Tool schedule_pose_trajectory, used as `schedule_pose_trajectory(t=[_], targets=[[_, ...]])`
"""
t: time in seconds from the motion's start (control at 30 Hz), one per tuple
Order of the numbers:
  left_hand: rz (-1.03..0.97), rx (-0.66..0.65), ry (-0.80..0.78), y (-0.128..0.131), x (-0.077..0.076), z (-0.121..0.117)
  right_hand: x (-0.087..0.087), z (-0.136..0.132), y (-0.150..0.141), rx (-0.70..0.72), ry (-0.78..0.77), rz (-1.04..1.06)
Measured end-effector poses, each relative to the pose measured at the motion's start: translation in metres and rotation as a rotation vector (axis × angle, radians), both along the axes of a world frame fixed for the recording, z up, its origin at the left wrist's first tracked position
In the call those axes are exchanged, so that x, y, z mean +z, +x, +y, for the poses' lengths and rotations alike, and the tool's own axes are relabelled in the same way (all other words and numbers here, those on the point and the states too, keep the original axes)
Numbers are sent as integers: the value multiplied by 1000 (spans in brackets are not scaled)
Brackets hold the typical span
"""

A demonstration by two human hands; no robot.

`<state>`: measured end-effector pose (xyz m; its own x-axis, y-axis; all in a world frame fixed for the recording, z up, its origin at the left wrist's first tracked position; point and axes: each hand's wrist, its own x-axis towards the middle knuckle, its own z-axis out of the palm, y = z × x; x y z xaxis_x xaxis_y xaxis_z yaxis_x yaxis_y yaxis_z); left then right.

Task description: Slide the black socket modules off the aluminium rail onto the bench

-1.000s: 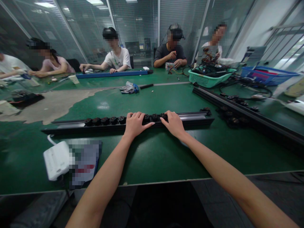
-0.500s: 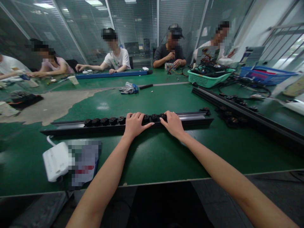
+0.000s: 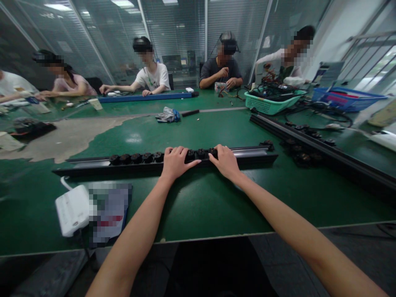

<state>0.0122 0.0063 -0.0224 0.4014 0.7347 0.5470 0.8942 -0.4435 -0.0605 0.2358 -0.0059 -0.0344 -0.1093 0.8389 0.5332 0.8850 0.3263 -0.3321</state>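
Black rail (image 3: 139,168) lies crosswise on tabletop (image 3: 199,206), dark modules (image 3: 135,158) lined along it. Left hand (image 3: 175,162) and right hand (image 3: 228,161) curl over, fingers parted; pinching or resting, can't tell. Uneven pressure could skew a module.

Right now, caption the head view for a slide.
Left hand and right hand on a row of black parts along a long black rail, green table beneath.

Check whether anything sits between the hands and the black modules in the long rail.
Nothing visible does: the left hand and right hand both rest on the row of black modules in the long rail.
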Motion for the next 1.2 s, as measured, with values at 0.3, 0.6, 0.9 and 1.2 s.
schedule_pose_trajectory(t=[0.3,0.6,0.9,1.2], targets=[[8,-2,12,0,0,1,-1,1,0,11,9,9],[-18,-9,-19,0,1,0,0,1,0,-11,-5,-5],[-20,-6,-25,1,1,0,1,0,-1,-18,-12,6],[-13,-4,-14,1,2,-1,3,0,-1,-6,-36,11]])
